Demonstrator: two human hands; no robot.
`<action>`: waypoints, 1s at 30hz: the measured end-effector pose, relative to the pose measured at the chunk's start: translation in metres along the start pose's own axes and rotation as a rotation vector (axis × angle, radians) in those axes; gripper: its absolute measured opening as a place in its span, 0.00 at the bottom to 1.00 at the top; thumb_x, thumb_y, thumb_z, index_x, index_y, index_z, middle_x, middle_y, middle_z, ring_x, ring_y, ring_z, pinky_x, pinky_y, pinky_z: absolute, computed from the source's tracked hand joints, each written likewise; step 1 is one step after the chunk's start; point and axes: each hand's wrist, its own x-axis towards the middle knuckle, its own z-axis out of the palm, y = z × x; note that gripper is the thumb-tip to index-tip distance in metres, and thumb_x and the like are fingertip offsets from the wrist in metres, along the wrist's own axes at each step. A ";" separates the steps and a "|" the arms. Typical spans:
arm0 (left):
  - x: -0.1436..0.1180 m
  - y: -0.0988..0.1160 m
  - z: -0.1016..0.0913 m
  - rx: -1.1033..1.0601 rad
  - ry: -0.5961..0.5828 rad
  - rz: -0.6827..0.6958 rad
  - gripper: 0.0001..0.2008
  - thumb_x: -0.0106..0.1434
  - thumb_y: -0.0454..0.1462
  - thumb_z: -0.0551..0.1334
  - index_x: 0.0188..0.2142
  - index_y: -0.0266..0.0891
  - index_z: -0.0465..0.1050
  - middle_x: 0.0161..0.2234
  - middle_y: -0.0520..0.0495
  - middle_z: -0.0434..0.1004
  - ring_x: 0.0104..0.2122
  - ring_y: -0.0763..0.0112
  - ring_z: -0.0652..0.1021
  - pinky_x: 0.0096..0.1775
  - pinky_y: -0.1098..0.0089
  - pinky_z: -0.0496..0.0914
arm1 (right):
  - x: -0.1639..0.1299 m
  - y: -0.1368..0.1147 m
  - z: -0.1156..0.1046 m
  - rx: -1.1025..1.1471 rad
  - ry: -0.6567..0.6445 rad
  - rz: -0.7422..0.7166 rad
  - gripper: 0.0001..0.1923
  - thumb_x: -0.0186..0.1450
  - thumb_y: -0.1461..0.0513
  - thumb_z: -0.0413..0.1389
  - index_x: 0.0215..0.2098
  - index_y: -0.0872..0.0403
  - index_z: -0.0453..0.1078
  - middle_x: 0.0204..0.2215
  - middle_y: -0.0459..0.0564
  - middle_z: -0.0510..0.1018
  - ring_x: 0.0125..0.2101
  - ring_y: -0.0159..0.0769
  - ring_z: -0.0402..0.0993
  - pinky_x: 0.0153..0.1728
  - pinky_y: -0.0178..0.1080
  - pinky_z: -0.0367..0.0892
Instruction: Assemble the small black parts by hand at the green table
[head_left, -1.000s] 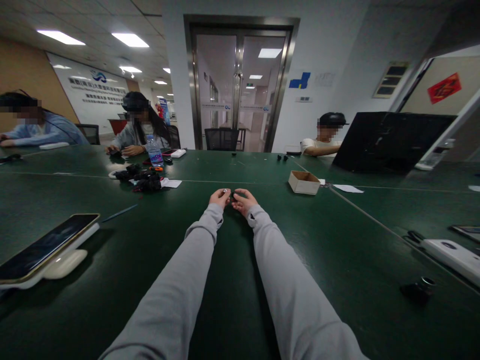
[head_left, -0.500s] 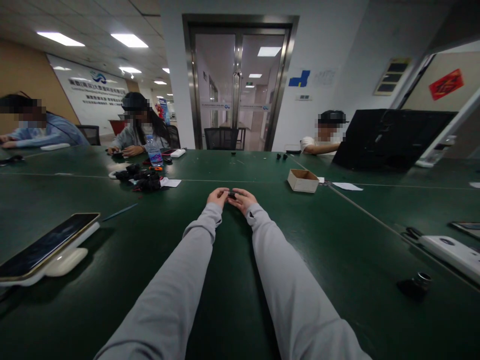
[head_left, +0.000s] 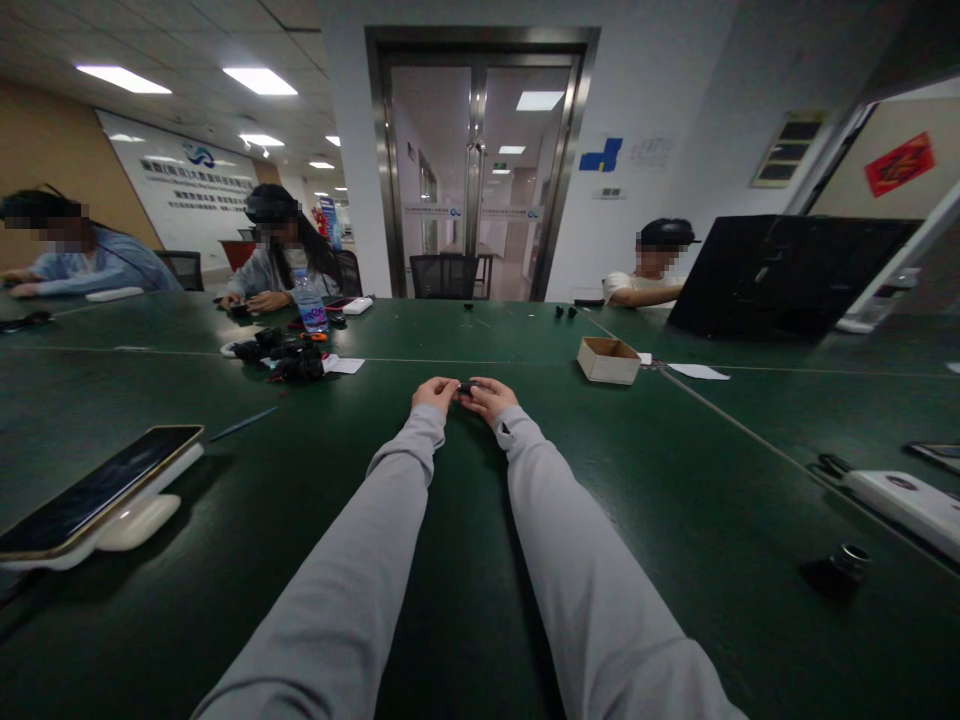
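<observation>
Small black part (head_left: pixel 466 387) is sitting pinched between the left hand (head_left: pixel 435 393) and right hand (head_left: pixel 491 398), left of the cardboard box (head_left: pixel 608 360), over the green surface (head_left: pixel 675 480).

Both arms outstretched; left hand (head_left: pixel 435 393), right hand (head_left: pixel 491 397) fingertips pinched together.

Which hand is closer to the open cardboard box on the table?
The right hand. The cardboard box sits apart to its right and farther away; the left hand is beyond the right one, farther left.
</observation>
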 end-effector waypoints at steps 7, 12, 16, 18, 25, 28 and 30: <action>-0.005 0.008 -0.002 0.176 0.056 -0.032 0.17 0.51 0.50 0.58 0.25 0.38 0.71 0.22 0.49 0.75 0.24 0.72 0.74 0.31 0.72 0.67 | 0.000 0.000 0.000 -0.017 -0.014 -0.003 0.09 0.53 0.73 0.57 0.31 0.58 0.67 0.25 0.49 0.75 0.24 0.34 0.75 0.33 0.41 0.74; -0.010 0.018 -0.006 0.290 0.052 -0.093 0.21 0.52 0.54 0.54 0.19 0.39 0.69 0.18 0.50 0.71 0.20 0.73 0.71 0.28 0.72 0.65 | -0.001 0.000 -0.001 -0.018 -0.050 0.002 0.10 0.53 0.74 0.57 0.31 0.57 0.67 0.26 0.49 0.75 0.25 0.33 0.75 0.31 0.40 0.74; -0.011 0.023 -0.009 0.412 0.048 -0.097 0.25 0.52 0.56 0.52 0.15 0.40 0.67 0.16 0.50 0.69 0.19 0.72 0.68 0.26 0.71 0.62 | -0.004 -0.003 0.000 -0.015 -0.087 0.025 0.11 0.53 0.74 0.57 0.32 0.57 0.67 0.27 0.48 0.76 0.24 0.33 0.75 0.29 0.38 0.74; -0.012 0.025 -0.010 0.442 0.051 -0.085 0.25 0.52 0.57 0.51 0.14 0.40 0.67 0.15 0.49 0.67 0.19 0.71 0.68 0.26 0.70 0.60 | -0.006 -0.005 0.002 -0.019 -0.077 0.046 0.11 0.53 0.74 0.57 0.32 0.58 0.67 0.27 0.48 0.76 0.23 0.32 0.75 0.28 0.37 0.73; -0.007 0.013 -0.005 0.300 0.068 -0.002 0.17 0.52 0.50 0.56 0.19 0.40 0.69 0.20 0.51 0.70 0.23 0.73 0.68 0.29 0.72 0.61 | -0.012 -0.015 0.012 -0.038 0.038 0.107 0.04 0.57 0.71 0.55 0.30 0.59 0.64 0.20 0.48 0.74 0.20 0.32 0.74 0.22 0.33 0.71; -0.004 0.007 0.000 0.076 0.007 0.107 0.10 0.51 0.43 0.59 0.28 0.38 0.70 0.24 0.51 0.71 0.25 0.74 0.70 0.31 0.73 0.64 | -0.012 -0.017 0.013 -0.056 0.088 0.130 0.05 0.59 0.65 0.54 0.28 0.59 0.63 0.15 0.48 0.72 0.18 0.31 0.72 0.20 0.32 0.70; -0.002 0.006 0.002 -0.050 -0.045 0.173 0.10 0.51 0.40 0.60 0.32 0.38 0.70 0.27 0.50 0.72 0.26 0.75 0.70 0.31 0.74 0.65 | -0.012 -0.018 0.013 -0.067 0.089 0.148 0.07 0.61 0.63 0.54 0.27 0.59 0.62 0.15 0.49 0.72 0.16 0.30 0.71 0.19 0.31 0.70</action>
